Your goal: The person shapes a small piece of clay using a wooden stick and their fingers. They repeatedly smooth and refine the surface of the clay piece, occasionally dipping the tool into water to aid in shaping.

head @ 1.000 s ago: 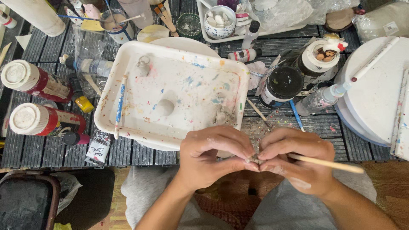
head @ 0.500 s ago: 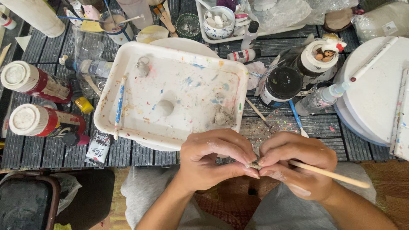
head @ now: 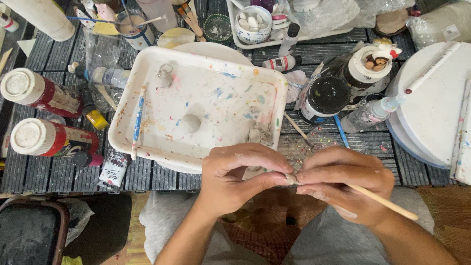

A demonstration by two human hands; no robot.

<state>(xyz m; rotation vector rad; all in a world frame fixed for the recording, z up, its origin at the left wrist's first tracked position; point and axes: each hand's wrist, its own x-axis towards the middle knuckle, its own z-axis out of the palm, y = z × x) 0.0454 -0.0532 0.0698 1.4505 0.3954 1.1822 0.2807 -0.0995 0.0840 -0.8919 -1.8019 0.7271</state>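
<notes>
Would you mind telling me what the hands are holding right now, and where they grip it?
Both hands pinch a small grey lump between their fingertips; the right hand also holds a thin wooden stick near its working end.

Left hand (head: 235, 179) curled, thumb and fingertips pinched, knuckles up. Right hand (head: 343, 184) mirrors it, fingertips meeting left's at centre, pinching too. Both forearms angle in from bottom corners, wrists bent slightly, hands low over lap.

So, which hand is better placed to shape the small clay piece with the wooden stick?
Probably the right hand: it already holds the wooden stick and touches the clay piece. The left hand pinches the piece steady.
</notes>
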